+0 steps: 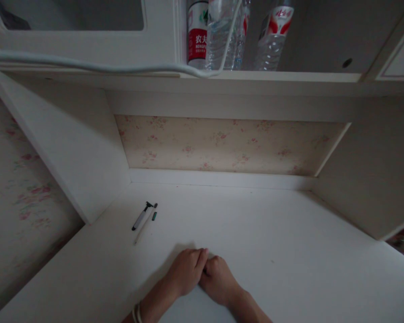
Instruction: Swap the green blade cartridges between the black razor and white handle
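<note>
On the white desktop (pixel 242 224), my left hand (pixel 187 271) and my right hand (pixel 219 279) rest knuckle to knuckle. Both are closed, their fingers curled in, and nothing shows in either one. The left fingers touch the right fist. A pale band circles my left wrist. Up and to the left of my hands lie a razor (pixel 140 220) with a dark head and light handle, a slim toothbrush (pixel 144 227) slanting beside it, and a small dark green piece (pixel 154 216) that may be a cap.
Overhead, a shelf (pixel 309 77) holds a red-and-white labelled bottle (pixel 197 45) and several clear water bottles (pixel 272 38). A white cable (pixel 121 68) runs along the cabinet front. Side panels (pixel 81 148) flank the desk, with floral wallpaper (pixel 218 143) behind.
</note>
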Motion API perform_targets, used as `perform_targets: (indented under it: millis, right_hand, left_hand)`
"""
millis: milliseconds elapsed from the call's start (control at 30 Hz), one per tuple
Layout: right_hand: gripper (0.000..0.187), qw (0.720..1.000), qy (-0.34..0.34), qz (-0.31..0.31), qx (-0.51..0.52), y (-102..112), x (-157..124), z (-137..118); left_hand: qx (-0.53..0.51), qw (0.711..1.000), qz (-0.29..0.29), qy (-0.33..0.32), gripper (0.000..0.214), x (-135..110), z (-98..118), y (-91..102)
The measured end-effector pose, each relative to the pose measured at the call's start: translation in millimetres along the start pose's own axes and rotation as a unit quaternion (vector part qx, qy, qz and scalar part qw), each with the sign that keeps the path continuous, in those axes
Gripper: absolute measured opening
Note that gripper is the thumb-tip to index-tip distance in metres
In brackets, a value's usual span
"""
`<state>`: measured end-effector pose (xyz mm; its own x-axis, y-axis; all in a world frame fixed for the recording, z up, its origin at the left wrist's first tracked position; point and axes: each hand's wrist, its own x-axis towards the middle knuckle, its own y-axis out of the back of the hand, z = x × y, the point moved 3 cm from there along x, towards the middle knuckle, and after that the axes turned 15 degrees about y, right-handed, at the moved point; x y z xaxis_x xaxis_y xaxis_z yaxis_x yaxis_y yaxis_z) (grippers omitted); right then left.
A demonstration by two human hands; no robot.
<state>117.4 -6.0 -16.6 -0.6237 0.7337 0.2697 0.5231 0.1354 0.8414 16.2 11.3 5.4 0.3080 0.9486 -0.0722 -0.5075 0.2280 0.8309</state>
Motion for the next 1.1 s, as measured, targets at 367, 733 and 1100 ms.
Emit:
perform_targets:
  millis: [367, 733, 1100]
  right_hand:
    - [0.026, 1.0, -0.011, -0.005, 0.0, 1.3, 0.3, -1.6]
    - [0.026, 1.0, -0.011, -0.007, -0.001, 0.9, -1.1, -1.1]
    - [0.025, 1.0, -0.013, -0.006, -0.004, 2.8, -0.1, -2.3]
  left_hand:
    - [0.006, 1.0, 0.0, -0.002, 0.057, -1.5, 0.5, 0.4]
    - [0.003, 1.0, -0.005, 0.002, 0.058, -0.9, 1.2, 1.6]
    - [0.004, 1.0, -0.003, 0.01, 0.058, -1.3, 1.3, 1.5]
